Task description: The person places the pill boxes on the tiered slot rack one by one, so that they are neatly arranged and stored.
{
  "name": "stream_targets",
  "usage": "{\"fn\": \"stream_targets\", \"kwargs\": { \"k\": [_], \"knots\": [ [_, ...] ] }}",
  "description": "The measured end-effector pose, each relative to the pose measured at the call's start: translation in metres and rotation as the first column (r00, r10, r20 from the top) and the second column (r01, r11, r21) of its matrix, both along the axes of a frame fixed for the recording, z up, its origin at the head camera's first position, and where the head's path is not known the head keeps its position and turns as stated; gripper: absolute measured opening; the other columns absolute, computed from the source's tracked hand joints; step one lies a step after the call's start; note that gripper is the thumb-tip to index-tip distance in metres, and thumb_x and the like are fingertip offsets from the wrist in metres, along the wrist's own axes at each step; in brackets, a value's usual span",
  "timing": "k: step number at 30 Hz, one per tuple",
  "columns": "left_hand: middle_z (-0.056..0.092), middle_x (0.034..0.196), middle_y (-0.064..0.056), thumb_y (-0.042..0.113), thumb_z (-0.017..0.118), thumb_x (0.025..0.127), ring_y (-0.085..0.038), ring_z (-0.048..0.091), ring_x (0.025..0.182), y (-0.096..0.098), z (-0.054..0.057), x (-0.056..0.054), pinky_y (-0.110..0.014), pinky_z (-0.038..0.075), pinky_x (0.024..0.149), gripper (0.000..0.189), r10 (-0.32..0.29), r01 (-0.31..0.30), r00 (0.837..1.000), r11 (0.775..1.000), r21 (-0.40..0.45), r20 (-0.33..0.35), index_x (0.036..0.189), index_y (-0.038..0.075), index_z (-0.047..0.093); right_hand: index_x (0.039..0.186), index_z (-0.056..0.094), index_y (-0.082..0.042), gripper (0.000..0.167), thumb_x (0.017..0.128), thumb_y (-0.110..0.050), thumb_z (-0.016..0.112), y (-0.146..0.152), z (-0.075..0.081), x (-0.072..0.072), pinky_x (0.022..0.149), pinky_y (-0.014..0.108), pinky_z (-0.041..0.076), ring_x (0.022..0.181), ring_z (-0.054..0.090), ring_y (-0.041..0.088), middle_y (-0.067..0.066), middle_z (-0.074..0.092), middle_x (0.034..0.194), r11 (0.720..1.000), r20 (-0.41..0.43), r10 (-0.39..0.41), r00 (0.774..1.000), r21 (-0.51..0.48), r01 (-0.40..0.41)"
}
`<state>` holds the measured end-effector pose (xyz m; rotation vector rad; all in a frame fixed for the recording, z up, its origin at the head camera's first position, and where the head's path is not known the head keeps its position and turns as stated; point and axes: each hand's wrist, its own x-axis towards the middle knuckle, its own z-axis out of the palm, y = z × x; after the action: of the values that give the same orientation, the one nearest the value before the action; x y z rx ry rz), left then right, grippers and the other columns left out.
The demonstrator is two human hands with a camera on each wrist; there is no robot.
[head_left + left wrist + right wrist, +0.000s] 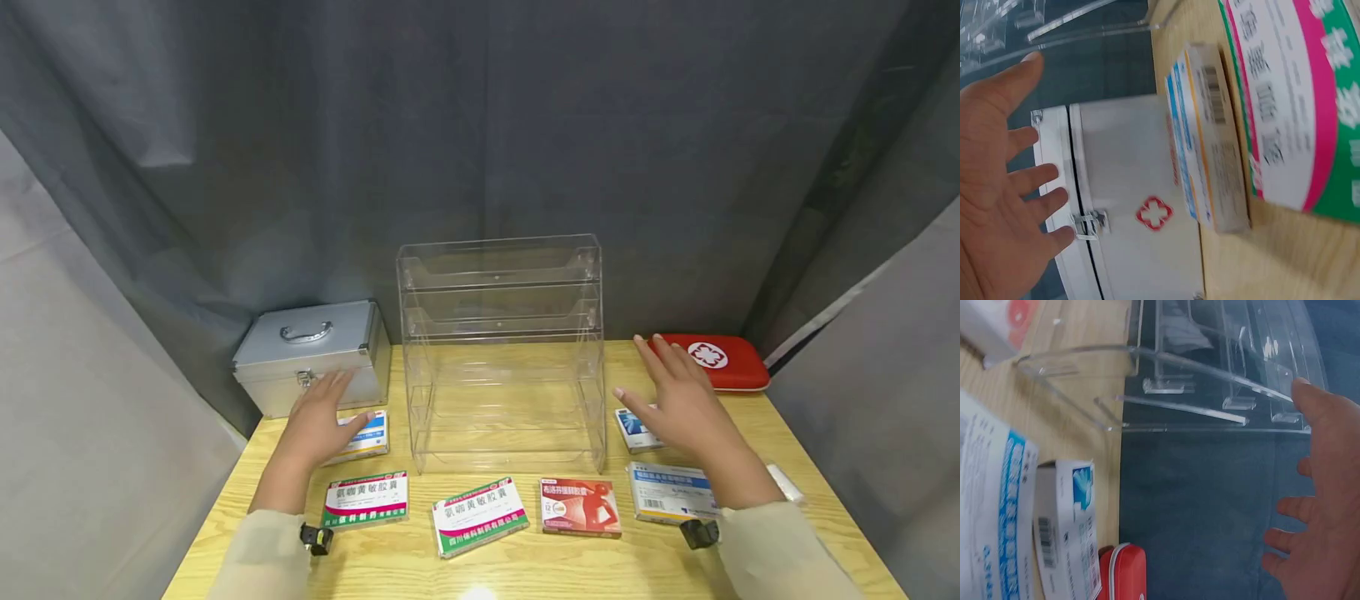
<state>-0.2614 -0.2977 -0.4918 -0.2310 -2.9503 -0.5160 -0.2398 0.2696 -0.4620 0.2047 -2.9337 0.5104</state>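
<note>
My left hand (pixel 318 423) is held over a blue-and-white medicine box (pixel 364 437), fingers spread and holding nothing. In front of it stands a silver first-aid case (pixel 1135 206) with a red cross mark and a metal latch. On the other side my right hand (pixel 678 408), also empty with fingers extended, overlaps a small white-and-blue box (pixel 637 432) in the head view. Between the hands stands a clear acrylic tiered rack (pixel 506 460), its shelves bare. The right wrist view shows the right thumb overlapping the edge of the rack (pixel 1210 375).
Along the front lie two green, pink and white capsule boxes (pixel 367 500), a red medicine box (pixel 579 507) and a larger blue-and-white box (pixel 671 492). A red first-aid pouch (pixel 738 367) sits at the back right. Near the right forearm is a white object (pixel 785 483). Grey curtains (pixel 480 125) hang behind the table.
</note>
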Motion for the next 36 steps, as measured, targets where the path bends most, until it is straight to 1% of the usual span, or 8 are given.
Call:
{"fn": "stream_targets", "kwargs": {
  "k": [7,11,16,21,25,29,33,36],
  "knots": [
    [0.030,0.175,-0.031,0.048,0.080,0.099,-0.059,0.029,0.159,-0.027,-0.013,0.002,-0.078,0.034,0.126,0.095,-0.012,0.000,0.982,0.998,0.062,0.189,0.171,0.008,0.033,0.178,0.008,-0.022,0.103,0.102,-0.066,0.063,-0.012,0.007,-0.010,0.122,0.085,0.026,0.162,0.020,0.057,0.022,0.014,0.182,0.999,0.018,0.018,1.000,-0.051,-0.017],
    [0.034,0.173,-0.030,0.039,0.085,0.096,-0.058,0.033,0.158,-0.037,-0.018,0.003,-0.076,0.036,0.125,0.096,-0.016,-0.006,0.966,0.996,0.086,0.258,0.170,0.005,0.034,0.178,0.010,-0.021,0.102,0.103,-0.067,0.061,-0.016,0.009,-0.016,0.121,0.085,0.030,0.161,0.025,0.057,0.023,0.017,0.182,0.997,0.008,0.021,1.000,-0.080,-0.020],
    [0.038,0.171,-0.031,0.036,0.088,0.094,-0.059,0.036,0.155,-0.050,-0.031,0.004,-0.075,0.035,0.126,0.098,0.003,-0.030,0.952,0.996,0.086,0.305,0.169,0.003,0.035,0.177,0.018,-0.021,0.094,0.105,-0.066,0.059,-0.023,0.011,-0.022,0.122,0.081,0.033,0.158,0.034,0.056,0.026,0.031,0.177,0.979,-0.011,-0.002,1.000,-0.205,0.000],
    [0.037,0.171,-0.033,0.039,0.086,0.095,-0.060,0.034,0.156,-0.063,-0.052,0.000,-0.075,0.033,0.128,0.099,0.013,-0.040,0.950,0.996,0.079,0.313,0.169,0.002,0.033,0.174,0.028,-0.016,0.084,0.109,-0.061,0.056,-0.028,0.007,-0.031,0.121,0.073,0.044,0.150,0.049,0.053,0.027,0.047,0.167,0.929,-0.008,-0.039,0.999,-0.368,0.034],
    [0.035,0.171,-0.034,0.044,0.086,0.095,-0.061,0.032,0.156,-0.069,-0.064,0.000,-0.076,0.033,0.127,0.103,0.025,-0.075,0.941,0.988,0.137,0.339,0.170,0.002,0.031,0.172,0.032,-0.012,0.085,0.109,-0.064,0.054,-0.031,0.003,-0.039,0.123,0.063,0.047,0.150,0.053,0.046,0.022,0.050,0.167,0.858,0.026,-0.039,0.999,-0.511,0.047],
    [0.033,0.172,-0.034,0.051,0.084,0.095,-0.061,0.031,0.157,-0.069,-0.067,0.001,-0.076,0.033,0.126,0.107,0.036,-0.129,0.930,0.964,0.232,0.366,0.172,0.004,0.027,0.172,0.035,-0.013,0.085,0.108,-0.066,0.055,-0.034,0.004,-0.045,0.126,0.060,0.044,0.153,0.051,0.042,0.018,0.050,0.168,0.805,0.059,-0.016,0.998,-0.591,0.048],
    [0.037,0.170,-0.034,0.052,0.079,0.099,-0.059,0.033,0.157,-0.070,-0.068,-0.003,-0.076,0.034,0.126,0.103,0.048,-0.143,0.930,0.961,0.238,0.365,0.173,0.005,0.026,0.171,0.037,-0.017,0.083,0.107,-0.065,0.058,-0.037,0.006,-0.049,0.127,0.061,0.043,0.155,0.049,0.041,0.015,0.050,0.169,0.777,0.070,0.004,0.998,-0.628,0.041],
    [0.040,0.169,-0.033,0.050,0.078,0.100,-0.057,0.036,0.156,-0.072,-0.070,-0.007,-0.075,0.035,0.126,0.099,0.054,-0.146,0.930,0.962,0.230,0.362,0.173,0.005,0.027,0.169,0.042,-0.014,0.078,0.108,-0.059,0.061,-0.043,0.006,-0.052,0.125,0.060,0.046,0.152,0.053,0.042,0.018,0.054,0.166,0.759,0.049,-0.002,0.999,-0.650,0.033]
  ]
}}
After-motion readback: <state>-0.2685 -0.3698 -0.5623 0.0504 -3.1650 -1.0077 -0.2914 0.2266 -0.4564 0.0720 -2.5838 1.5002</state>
